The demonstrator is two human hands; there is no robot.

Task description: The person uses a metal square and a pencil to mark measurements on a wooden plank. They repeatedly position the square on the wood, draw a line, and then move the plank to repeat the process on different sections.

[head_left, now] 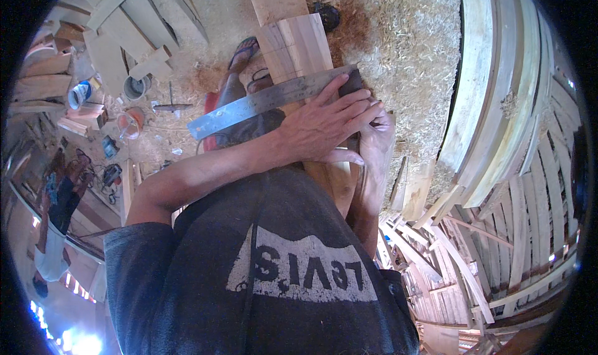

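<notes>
A wooden board (299, 46) runs away from my body, with faint lines across its face. Across it lies a try square with a long metal blade (249, 105) that sticks out past the board's left edge. Its dark stock (351, 84) sits along the right edge. My left hand (321, 123) grips the square, its fingers spread over blade and stock and its thumb lower down. Close against those fingertips, at the board's right side, my right hand (377, 134) is closed with bent fingers; what it holds, if anything, is hidden.
Sawdust and shavings (411, 49) cover the ground. Long curved planks (492, 87) are stacked at the right. On the left lie loose boards (118, 43), a grey bucket (136, 88) and an orange-rimmed bucket (131, 121). Another person (53, 249) is at the far left.
</notes>
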